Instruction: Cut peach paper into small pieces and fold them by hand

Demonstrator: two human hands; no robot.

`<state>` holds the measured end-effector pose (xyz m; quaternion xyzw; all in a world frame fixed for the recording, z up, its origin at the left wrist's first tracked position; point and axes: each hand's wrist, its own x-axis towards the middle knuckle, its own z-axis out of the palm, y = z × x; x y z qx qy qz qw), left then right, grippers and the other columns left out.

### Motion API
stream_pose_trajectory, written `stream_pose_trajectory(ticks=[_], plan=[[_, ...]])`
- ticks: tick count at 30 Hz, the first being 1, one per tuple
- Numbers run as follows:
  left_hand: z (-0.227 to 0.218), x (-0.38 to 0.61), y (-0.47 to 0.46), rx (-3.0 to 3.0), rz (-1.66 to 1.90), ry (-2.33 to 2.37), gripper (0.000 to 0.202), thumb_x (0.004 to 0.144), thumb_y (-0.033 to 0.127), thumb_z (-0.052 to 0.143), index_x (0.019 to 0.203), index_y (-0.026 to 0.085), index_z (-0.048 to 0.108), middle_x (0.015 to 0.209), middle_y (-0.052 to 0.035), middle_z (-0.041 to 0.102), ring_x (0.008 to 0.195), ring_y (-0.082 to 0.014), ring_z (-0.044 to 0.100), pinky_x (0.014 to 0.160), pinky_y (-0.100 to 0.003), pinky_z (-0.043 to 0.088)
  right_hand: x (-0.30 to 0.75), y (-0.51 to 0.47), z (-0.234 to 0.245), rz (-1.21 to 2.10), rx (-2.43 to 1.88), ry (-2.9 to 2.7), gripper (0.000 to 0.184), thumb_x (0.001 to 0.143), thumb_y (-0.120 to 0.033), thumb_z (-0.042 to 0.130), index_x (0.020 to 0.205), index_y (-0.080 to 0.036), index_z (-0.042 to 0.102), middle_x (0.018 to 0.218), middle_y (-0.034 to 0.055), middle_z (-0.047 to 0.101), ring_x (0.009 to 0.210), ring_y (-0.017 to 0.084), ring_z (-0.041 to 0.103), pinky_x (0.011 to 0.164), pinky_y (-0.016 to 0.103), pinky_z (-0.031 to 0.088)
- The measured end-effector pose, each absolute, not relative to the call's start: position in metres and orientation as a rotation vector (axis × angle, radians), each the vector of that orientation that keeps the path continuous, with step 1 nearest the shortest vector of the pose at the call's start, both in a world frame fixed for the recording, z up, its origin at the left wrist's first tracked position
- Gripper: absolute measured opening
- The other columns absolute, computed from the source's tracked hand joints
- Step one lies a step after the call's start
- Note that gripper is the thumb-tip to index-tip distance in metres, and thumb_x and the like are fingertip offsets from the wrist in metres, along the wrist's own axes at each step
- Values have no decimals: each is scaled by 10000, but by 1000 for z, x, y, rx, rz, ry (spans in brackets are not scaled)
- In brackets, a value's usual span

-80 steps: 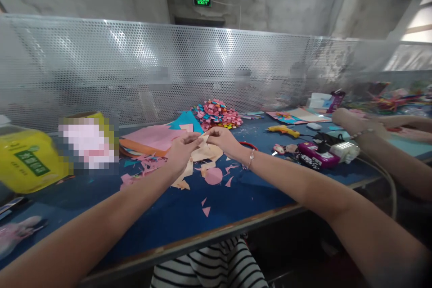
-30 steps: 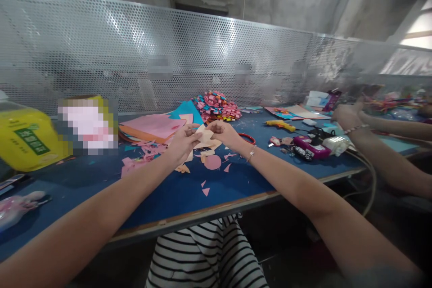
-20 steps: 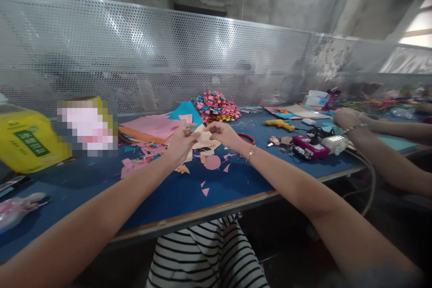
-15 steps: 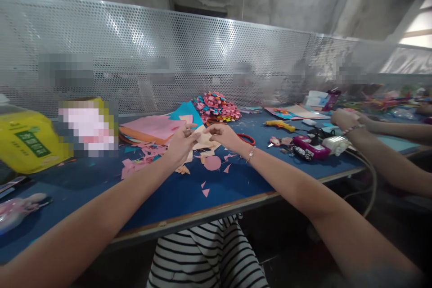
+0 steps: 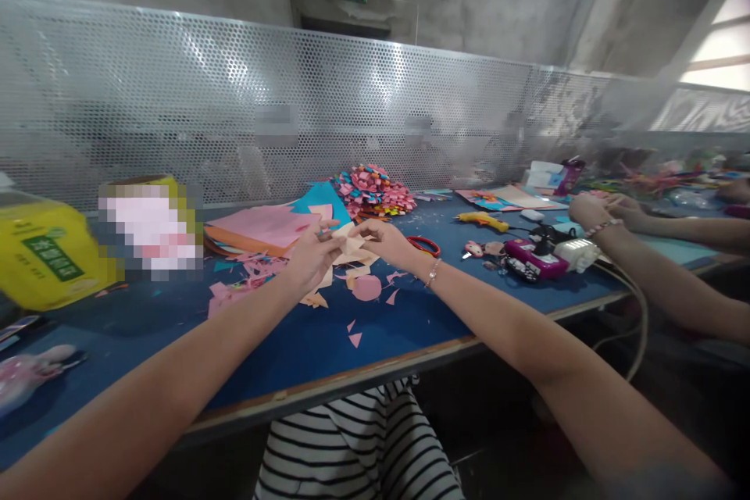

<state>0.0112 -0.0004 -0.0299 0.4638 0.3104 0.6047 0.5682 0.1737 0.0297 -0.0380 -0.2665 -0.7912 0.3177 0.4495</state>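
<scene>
My left hand and my right hand meet over the blue table, both pinching a small peach paper piece between their fingertips. Below them lie peach and pink paper scraps and a pink paper circle. A bracelet sits on my right wrist. Red-handled scissors lie just right of my right hand.
Pink, orange and teal paper sheets and a heap of folded coloured pieces lie behind my hands. A yellow bag stands at the left. A yellow glue gun, a magenta device and another person's hands are at the right.
Both hands stay together on the peach paper, shifting it slightly between the fingers. The view has tilted a little. The other person's hands at the right have moved slightly.
</scene>
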Motion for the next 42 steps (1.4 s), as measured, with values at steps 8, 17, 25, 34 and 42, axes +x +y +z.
stream_pose_trajectory(ticks=[8,17,25,34,42], plan=[[-29,11,-1,1046,1403,720,378,553,21,676,871,172,538,561,80,480,516,-34,493,547,-157,429,174,31,-40,781,-630,-1933,217,685,-114,492,873,-136,598,903,45,609,835,118,566,785,278,452],[-30,9,2,1058,1357,692,376,562,23,676,880,184,554,571,76,496,553,-44,517,604,-181,445,174,32,-40,903,-634,-1836,155,658,-145,545,794,-133,620,811,32,636,726,103,570,709,249,458],[-28,13,-2,1033,1342,729,344,580,-4,644,864,166,550,630,39,556,574,-55,547,590,-178,457,175,30,-38,794,-617,-1878,172,654,-103,515,781,-135,628,812,26,623,754,104,562,721,238,441],[-29,14,-1,1038,1320,679,364,561,-6,657,863,164,546,657,41,567,602,-65,564,624,-208,482,173,31,-40,872,-607,-1858,154,691,-178,543,816,-140,624,776,12,627,675,89,555,656,220,442],[-28,16,-1,1018,1333,664,374,549,-24,643,847,181,547,690,33,585,621,-68,573,629,-208,483,169,29,-40,986,-556,-1746,114,679,-217,589,778,-161,589,766,0,611,675,88,552,648,218,456]])
